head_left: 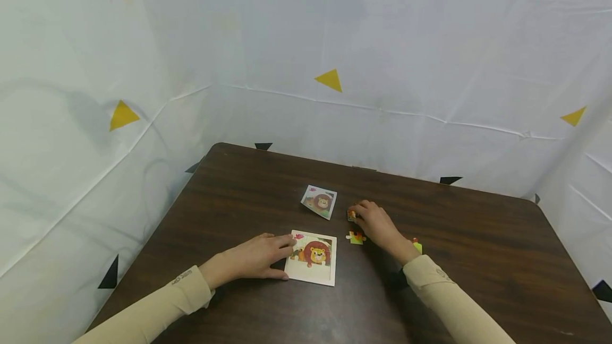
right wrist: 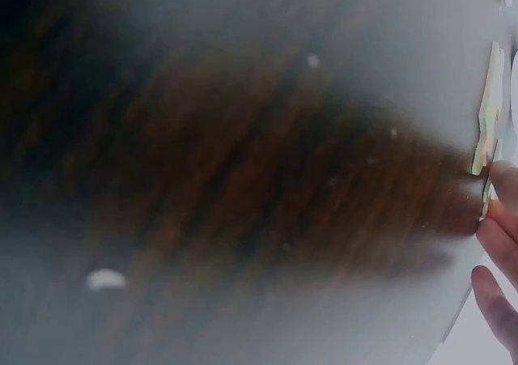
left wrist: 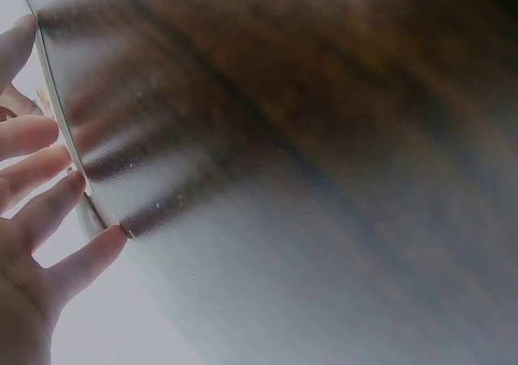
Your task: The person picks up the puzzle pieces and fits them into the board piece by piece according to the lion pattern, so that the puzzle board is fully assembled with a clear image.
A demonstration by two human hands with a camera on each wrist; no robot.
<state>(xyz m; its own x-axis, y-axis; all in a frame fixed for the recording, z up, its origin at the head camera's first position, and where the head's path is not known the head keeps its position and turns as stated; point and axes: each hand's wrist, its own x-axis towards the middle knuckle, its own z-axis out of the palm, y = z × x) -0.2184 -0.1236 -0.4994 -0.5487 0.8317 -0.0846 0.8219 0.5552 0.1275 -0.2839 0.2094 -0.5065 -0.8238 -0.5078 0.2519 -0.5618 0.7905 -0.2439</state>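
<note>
A square puzzle board [head_left: 311, 274] with a lion picture lies flat on the table, its lower part bare and pale. Along its left edge rests my left hand [head_left: 258, 257], fingers spread and fairly straight, thumb near the lower left corner. Farther right, my right hand [head_left: 376, 225] pinches a small orange-patterned puzzle piece [head_left: 351, 216] at the table surface; the fingers partly cover it. In the right wrist view, fingertips [right wrist: 489, 229] meet the edge of that thin piece. Just nearer than this hand lies a yellow-green puzzle piece [head_left: 356, 238].
A lion picture card [head_left: 319, 201] with a lifted edge lies beyond the board. Another bright green puzzle piece [head_left: 418, 247] shows partly behind the right wrist. White sheeting [head_left: 382, 41] with yellow triangles surrounds the dark wooden table [head_left: 478, 248].
</note>
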